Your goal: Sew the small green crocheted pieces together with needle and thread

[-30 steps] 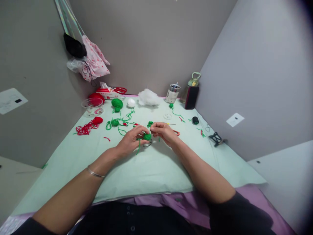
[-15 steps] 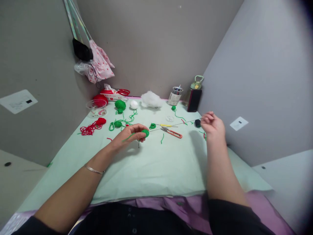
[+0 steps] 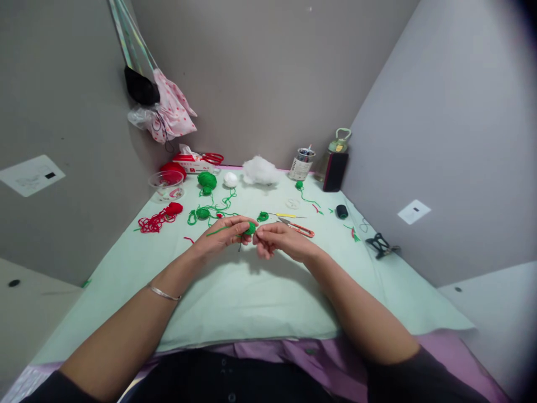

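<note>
1. Head view: I see the left hand (image 3: 226, 235) curled, thumb and fingers pinching a small green yarn piece (image 3: 250, 228) above the table (image 3: 260, 302); a green tail (image 3: 217, 230) lies across that hand.
2. Head view: the right hand (image 3: 277, 240) has fingertips bunched just beside it; I cannot tell what they grip.
3. I judge the piece light, soft, grippy; I'd hold its sides gently.

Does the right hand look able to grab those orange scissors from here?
Probably yes: the orange scissors lie just beyond the right hand, handles showing, with nothing seen on top.
</note>
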Demonstrator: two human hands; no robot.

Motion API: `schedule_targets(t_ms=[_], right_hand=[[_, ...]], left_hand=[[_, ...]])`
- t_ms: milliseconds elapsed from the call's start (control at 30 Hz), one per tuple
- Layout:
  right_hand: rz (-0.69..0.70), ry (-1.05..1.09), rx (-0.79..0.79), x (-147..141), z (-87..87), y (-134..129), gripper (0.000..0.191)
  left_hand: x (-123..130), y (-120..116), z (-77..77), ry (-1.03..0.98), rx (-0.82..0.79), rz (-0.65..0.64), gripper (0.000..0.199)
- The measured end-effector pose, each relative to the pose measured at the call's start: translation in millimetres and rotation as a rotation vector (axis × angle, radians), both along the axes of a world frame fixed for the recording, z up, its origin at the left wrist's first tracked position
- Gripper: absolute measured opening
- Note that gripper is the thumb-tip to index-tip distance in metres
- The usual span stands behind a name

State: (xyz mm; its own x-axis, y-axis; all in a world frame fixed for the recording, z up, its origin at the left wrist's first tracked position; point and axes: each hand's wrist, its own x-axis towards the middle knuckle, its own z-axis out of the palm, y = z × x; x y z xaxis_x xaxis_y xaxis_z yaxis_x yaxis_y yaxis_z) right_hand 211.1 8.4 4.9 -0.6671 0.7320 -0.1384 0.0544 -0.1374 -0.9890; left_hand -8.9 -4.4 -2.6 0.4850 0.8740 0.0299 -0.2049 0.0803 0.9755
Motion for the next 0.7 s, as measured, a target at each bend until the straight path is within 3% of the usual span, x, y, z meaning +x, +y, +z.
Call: schedule_targets(t_ms=[100,267,433,700], right_hand=[[-0.028,0.109,-0.069,16.9,6.5,7.8,0.032],[-0.314,0.34,-0.141,44.4,15.8,27.6,0.026],[-0.566,0.545,-0.225,60.9,18.2,40.7,0.019],[-0.583,0.597,-0.217,66.2,12.3,47.3,0.025]], left_hand=[[0.5,-1.6,1.5,-0.017,-0.048,0.014,0.035],[0.3,-3.9,9.3,-0.046,-0.093,0.001,0.045],[-2.6,-4.1,10.9,-0.089,-0.113,-0.043,0.042],[-4.1,-7.3,9.1,0.001,-0.102,-0.143,0.044]])
